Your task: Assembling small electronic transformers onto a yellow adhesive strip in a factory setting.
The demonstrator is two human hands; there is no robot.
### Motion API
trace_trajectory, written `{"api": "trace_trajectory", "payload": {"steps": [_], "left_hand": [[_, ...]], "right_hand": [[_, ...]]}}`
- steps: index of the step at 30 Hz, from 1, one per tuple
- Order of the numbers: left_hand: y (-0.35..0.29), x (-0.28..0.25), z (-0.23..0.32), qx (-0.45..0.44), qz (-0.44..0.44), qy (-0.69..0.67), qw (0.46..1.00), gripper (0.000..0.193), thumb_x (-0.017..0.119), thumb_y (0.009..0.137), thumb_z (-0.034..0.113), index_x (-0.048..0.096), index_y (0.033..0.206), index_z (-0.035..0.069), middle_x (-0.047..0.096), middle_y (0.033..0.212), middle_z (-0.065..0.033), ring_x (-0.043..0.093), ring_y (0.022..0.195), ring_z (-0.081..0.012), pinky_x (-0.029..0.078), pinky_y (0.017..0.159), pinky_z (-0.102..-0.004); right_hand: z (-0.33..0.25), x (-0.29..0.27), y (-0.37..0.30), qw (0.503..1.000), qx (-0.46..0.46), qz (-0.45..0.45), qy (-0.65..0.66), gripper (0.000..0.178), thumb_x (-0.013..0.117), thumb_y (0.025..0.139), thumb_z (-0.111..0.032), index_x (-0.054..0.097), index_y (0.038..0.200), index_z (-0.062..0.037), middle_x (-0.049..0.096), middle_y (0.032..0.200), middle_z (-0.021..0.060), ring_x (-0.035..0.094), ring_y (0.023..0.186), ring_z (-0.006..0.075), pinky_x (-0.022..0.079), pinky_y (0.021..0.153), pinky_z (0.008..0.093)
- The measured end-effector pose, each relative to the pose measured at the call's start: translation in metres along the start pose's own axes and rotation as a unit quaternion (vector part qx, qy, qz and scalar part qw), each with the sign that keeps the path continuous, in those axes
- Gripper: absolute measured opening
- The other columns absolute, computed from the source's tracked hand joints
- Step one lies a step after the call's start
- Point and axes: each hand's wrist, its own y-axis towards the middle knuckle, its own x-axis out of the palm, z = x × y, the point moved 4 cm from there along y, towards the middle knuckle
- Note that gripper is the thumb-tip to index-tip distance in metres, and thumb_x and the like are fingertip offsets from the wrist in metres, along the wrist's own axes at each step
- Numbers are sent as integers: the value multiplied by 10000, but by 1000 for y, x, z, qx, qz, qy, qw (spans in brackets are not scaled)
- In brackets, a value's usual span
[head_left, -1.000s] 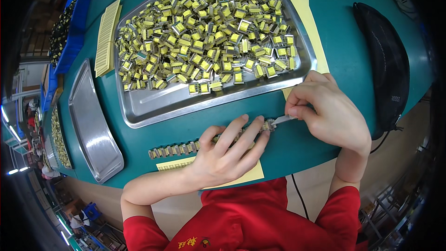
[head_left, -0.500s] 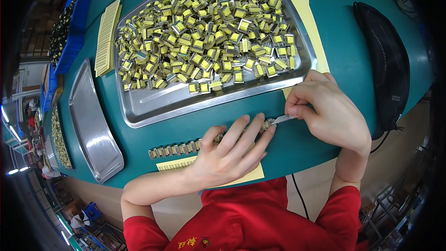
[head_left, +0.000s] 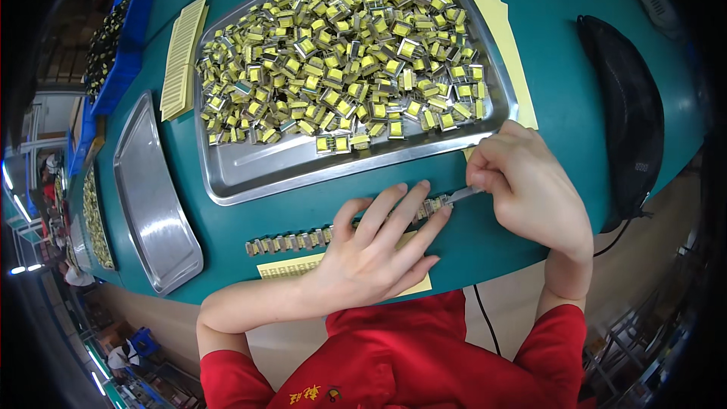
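A row of small yellow and grey components [head_left: 291, 242] lies in a line on the green table, near its front edge. My left hand [head_left: 375, 254] rests flat on the right part of that row, fingers spread and pressing down. My right hand [head_left: 530, 185] pinches a thin metal tool [head_left: 458, 196] whose tip meets the right end of the row. A large steel tray [head_left: 250, 174] just behind holds a heap of several more such yellow components [head_left: 341, 53].
An empty steel tray [head_left: 151, 197] lies at the left. Yellow sheets [head_left: 182, 57] sit beside the full tray, another yellow sheet [head_left: 291, 266] under my left wrist. A black oval object [head_left: 625, 106] with a cable is at the right. Blue bins [head_left: 125, 23] stand far left.
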Motion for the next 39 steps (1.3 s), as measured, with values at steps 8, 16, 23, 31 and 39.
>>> {"api": "trace_trajectory", "payload": {"steps": [8,16,23,31,39], "left_hand": [[-2,3,-2,-19,0,-63,998,560,719,793,385,616,1306,185,476,1413,-141,451,1220,-318,283,994,-444],[-6,-8,-1,-23,7,-8,1000,585,718,793,299,556,1337,157,469,1425,-134,442,1268,-290,260,1037,-456],[-10,-49,-19,-92,39,50,994,540,699,792,191,555,1298,70,465,1421,-145,402,1284,-334,255,1041,-473],[-27,-72,-59,-108,32,5,994,540,662,854,128,508,1368,75,411,1474,-159,366,1379,-358,273,1061,-500],[-41,-38,-98,-67,53,-33,996,643,590,875,96,379,1481,118,330,1528,-185,269,1457,-365,224,1157,-526]], "right_hand": [[3,-5,3,994,53,81,57,38,588,859,24,621,858,5,611,815,90,566,760,197,461,724,307],[6,-41,-5,978,108,148,95,98,621,890,-68,656,918,20,617,762,116,591,740,221,469,707,345],[10,15,-53,941,152,295,-63,75,645,905,-56,646,962,-7,629,853,120,605,806,251,489,732,358],[-6,31,-65,887,161,340,-268,55,678,888,-104,662,902,-53,648,908,81,580,954,261,423,869,417],[-61,48,25,954,-162,194,-163,421,671,895,-285,559,1238,-69,546,1251,145,482,1219,343,346,1037,483]]}}
